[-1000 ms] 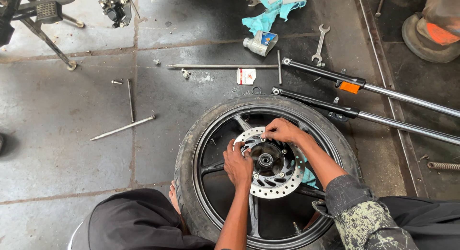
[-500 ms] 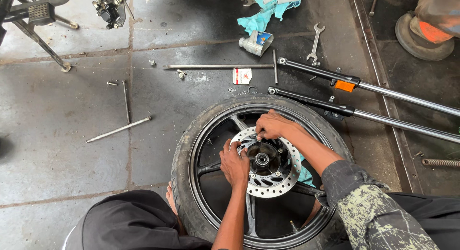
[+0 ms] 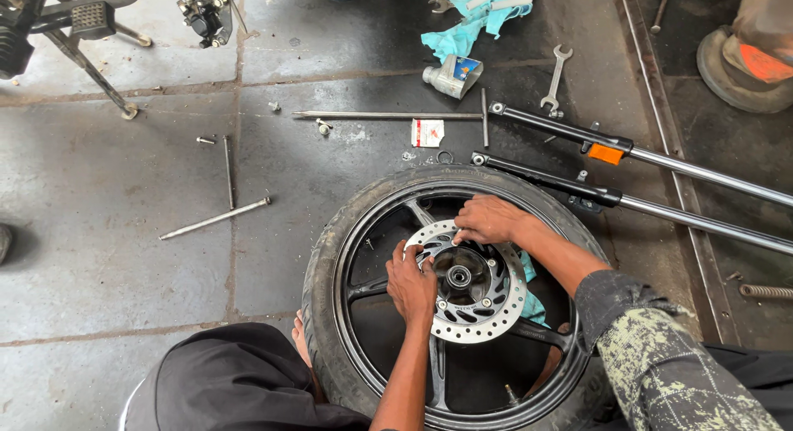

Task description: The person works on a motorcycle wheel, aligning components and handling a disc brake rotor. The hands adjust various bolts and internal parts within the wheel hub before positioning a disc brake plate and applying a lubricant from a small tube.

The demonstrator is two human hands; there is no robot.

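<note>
Brake disc on wheel, floor centre: our L hand and R hand stay pressed on its rim, fingers curled, unchanged; camera shifted only.

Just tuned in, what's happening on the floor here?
A person crouches over a motorcycle wheel lying flat on the floor. Both hands rest on its brake disc: the left hand at the near-left edge, the right hand at the top. Two fork tubes, a spanner and loose rods lie beyond.
</note>
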